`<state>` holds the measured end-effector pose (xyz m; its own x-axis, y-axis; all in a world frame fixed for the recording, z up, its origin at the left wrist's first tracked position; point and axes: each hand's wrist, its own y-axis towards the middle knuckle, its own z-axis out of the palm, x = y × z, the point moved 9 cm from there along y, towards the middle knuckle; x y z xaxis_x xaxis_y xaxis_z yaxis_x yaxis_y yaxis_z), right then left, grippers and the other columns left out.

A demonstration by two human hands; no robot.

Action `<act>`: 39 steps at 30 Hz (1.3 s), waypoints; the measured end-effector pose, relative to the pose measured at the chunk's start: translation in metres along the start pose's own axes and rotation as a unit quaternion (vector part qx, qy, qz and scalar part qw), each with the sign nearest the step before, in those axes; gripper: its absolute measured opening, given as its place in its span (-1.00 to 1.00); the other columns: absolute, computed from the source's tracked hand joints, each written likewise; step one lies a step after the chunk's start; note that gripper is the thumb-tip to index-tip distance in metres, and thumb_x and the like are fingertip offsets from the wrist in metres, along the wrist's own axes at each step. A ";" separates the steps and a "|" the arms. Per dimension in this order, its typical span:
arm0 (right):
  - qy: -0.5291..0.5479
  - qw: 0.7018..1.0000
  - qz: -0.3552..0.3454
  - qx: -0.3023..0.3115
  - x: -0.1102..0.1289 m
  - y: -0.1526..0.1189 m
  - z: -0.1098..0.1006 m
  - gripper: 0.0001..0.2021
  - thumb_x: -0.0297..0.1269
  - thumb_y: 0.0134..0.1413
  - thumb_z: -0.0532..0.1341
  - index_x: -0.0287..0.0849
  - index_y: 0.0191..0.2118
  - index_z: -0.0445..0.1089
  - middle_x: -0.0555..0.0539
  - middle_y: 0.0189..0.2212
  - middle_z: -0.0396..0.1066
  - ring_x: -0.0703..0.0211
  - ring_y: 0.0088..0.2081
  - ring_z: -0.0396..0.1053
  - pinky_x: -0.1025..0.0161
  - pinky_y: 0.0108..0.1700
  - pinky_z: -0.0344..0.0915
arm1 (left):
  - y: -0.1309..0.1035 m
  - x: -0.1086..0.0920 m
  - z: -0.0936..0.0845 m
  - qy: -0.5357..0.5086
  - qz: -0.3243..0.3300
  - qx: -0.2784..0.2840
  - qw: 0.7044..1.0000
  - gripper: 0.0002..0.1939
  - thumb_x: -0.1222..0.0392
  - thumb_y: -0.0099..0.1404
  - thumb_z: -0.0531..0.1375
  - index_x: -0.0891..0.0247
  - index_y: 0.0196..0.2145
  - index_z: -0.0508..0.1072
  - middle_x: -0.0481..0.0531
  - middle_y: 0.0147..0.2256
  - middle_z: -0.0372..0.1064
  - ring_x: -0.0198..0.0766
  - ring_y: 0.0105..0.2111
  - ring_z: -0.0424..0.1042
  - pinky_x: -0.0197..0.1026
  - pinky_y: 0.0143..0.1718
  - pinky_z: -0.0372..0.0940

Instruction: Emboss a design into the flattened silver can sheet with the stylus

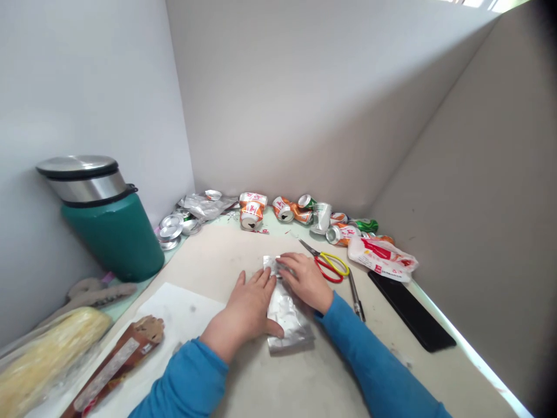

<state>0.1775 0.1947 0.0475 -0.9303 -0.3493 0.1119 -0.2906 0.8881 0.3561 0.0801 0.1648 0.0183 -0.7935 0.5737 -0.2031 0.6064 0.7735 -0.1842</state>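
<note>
A silver metal sheet [287,319], creased and shiny, lies on the table in front of me. My left hand [246,307] rests along its left side, fingers stretched out and the thumb across its lower part. On the sheet's upper part, my right hand [307,280] lies with its fingers extended and pressing down near the far edge. Part of the sheet is hidden under both hands. Scissors [331,266] with red and yellow handles lie just beyond my right hand, and a dark pen [355,296] sits to their right.
Several crushed drink cans [252,210] line the back wall. A green bottle [111,232] stands at the left, beside cut can ends [170,225]. A wrapped chocolate ice cream [117,363] lies front left. On the right are a tissue pack [383,258] and black phone [411,310].
</note>
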 end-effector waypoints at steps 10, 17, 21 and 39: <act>-0.144 0.963 0.226 0.015 -0.109 -0.028 -0.014 -0.80 -0.32 0.16 0.11 -0.25 -0.23 0.47 -0.28 -0.31 0.42 -0.07 -0.22 0.37 0.14 -0.24 0.19 | 0.000 0.001 0.002 -0.014 0.018 -0.007 1.000 0.03 -0.21 -0.03 0.28 0.32 0.26 -0.01 0.30 0.29 -0.22 0.08 0.28 -0.16 0.30 0.18 -0.22; -0.128 0.971 0.202 0.017 -0.108 -0.022 0.001 -0.76 -0.31 0.18 0.09 -0.26 -0.12 0.42 -0.25 -0.31 0.35 0.00 -0.29 0.37 0.18 -0.27 0.19 | 0.004 0.005 0.004 -0.015 0.022 -0.003 1.000 0.04 -0.23 -0.05 0.28 0.29 0.26 -0.01 0.25 0.30 -0.23 0.13 0.28 -0.21 0.32 0.18 -0.23; -0.079 0.984 0.158 -0.018 -0.093 -0.015 -0.016 -0.67 -0.37 0.18 0.08 -0.30 0.05 0.31 -0.24 -0.25 0.34 0.01 -0.23 0.36 0.17 -0.19 0.23 | 0.006 0.007 0.003 -0.013 0.019 -0.004 1.000 0.05 -0.25 -0.06 0.28 0.28 0.26 0.00 0.24 0.30 -0.22 0.15 0.28 -0.21 0.32 0.18 -0.23; -0.036 0.999 0.006 0.021 -0.007 -0.004 0.014 -0.72 -0.35 0.20 0.12 -0.10 0.02 0.36 -0.11 -0.23 0.34 0.15 -0.18 0.27 0.29 -0.15 0.13 | -0.030 -0.019 -0.033 0.019 0.025 -0.101 0.994 -0.68 0.30 0.23 0.12 0.16 -0.04 0.36 0.15 -0.03 0.29 -0.05 -0.01 0.25 -0.03 -0.05 0.16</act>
<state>0.1821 0.1976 0.0318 -0.9468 -0.3181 0.0483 -0.2878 0.9043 0.3154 0.0752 0.1394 0.0597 -0.7668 0.6191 -0.1696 0.6251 0.7803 0.0220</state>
